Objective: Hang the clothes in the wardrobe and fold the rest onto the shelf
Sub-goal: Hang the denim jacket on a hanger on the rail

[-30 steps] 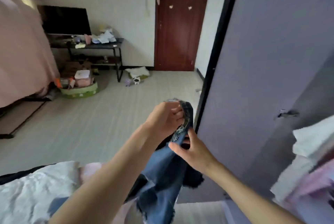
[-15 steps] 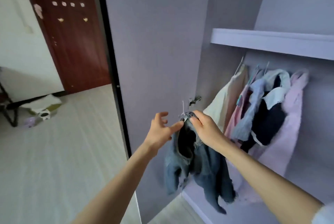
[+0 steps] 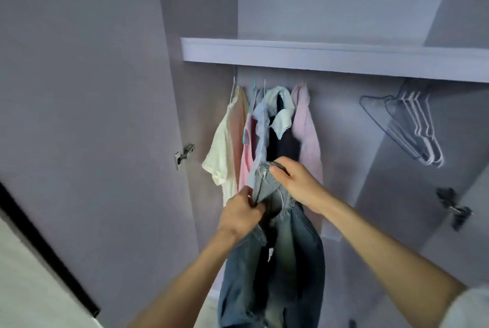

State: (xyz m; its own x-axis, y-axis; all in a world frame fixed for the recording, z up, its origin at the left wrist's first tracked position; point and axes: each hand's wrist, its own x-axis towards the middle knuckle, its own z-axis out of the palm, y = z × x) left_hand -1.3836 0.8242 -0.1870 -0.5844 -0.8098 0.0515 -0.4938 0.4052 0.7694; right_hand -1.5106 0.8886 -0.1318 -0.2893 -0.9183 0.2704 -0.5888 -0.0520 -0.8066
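Both hands grip a pair of blue jeans point(image 3: 277, 261) at the waistband, held up in front of the open wardrobe. The left hand point(image 3: 240, 215) has its fingers curled round the lower left edge of the waistband, and the right hand point(image 3: 296, 182) pinches the upper edge, thumb on top. The legs of the jeans hang straight down between the two forearms and run out of view at the bottom. Whether a hanger is inside the waistband cannot be told. Just behind the hands, clothes hang under the shelf point(image 3: 330, 59): a cream T-shirt point(image 3: 225, 142) on the far left, a pink garment point(image 3: 246, 158) beside it, a light blue shirt point(image 3: 262, 126) over a dark garment point(image 3: 281, 142), and a pale pink striped top point(image 3: 307, 132) on the right of the group. Well apart to the right, a bunch of bare hangers point(image 3: 412, 126) hangs under the same shelf. The wardrobe door point(image 3: 92, 116) stands open on the left, with a metal hinge point(image 3: 184, 155) at its inner edge.
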